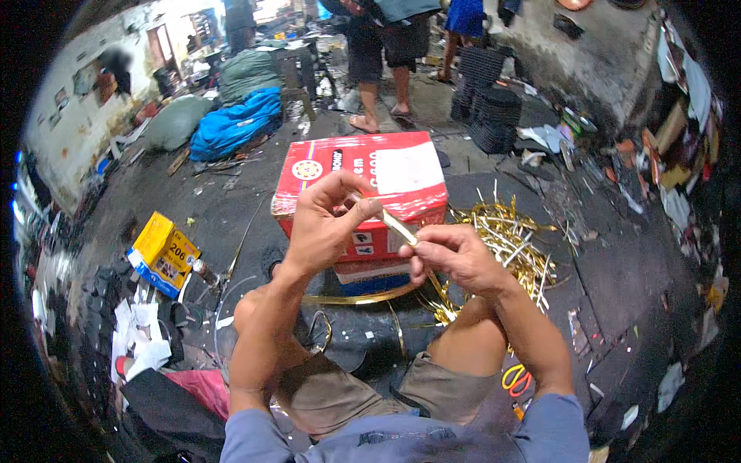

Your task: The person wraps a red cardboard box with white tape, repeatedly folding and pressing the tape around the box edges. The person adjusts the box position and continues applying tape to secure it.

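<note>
Between my two hands stretches a narrow, pale gold strip [400,229], slanting down to the right in front of the red box. My left hand [328,224] pinches its upper end between thumb and fingers. The lower end is gripped in the fingertips of my right hand [459,258]. Close behind my hands stands the red cardboard box [309,174], with white panels and printing on it. To the right of the box lies a tangled heap of gold and white strips [517,251]. A long gold band [363,299] curves across below the box, over the dark surface before my knees.
On the left a yellow and blue box [164,255] stands tilted near white paper scraps [139,332]. Farther back are a blue tarp bundle [239,127] and stacked black pieces [494,119]. People stand beyond the red box. Scraps line the right wall.
</note>
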`<action>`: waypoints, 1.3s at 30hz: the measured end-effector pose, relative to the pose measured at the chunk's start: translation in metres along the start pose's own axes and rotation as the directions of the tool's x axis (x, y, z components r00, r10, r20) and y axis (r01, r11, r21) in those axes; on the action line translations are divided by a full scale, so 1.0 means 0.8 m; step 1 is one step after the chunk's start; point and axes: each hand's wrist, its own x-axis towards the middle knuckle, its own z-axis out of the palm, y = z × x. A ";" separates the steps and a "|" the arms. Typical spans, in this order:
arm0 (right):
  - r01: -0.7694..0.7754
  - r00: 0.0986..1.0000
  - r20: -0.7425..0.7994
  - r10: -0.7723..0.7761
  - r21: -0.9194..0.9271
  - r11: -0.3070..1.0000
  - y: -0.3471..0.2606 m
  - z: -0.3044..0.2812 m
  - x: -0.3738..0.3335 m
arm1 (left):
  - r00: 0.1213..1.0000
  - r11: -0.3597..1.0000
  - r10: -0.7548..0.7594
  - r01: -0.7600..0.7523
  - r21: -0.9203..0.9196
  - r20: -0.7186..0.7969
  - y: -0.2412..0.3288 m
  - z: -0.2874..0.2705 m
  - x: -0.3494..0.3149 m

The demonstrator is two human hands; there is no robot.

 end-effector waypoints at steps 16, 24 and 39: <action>0.020 0.981 -0.190 -0.044 -0.127 0.992 0.023 0.022 0.017 | 0.936 0.936 0.274 -0.206 0.286 -0.221 -0.052 0.075 -0.066; 0.062 0.953 -0.238 -0.187 -0.450 0.891 0.041 0.028 0.017 | 0.885 0.830 0.399 -0.238 0.504 -0.241 -0.053 0.087 -0.063; -0.069 0.840 -0.490 -0.233 -0.523 0.850 0.000 -0.023 -0.022 | 0.813 0.863 0.232 0.082 0.499 -0.534 -0.047 -0.074 -0.046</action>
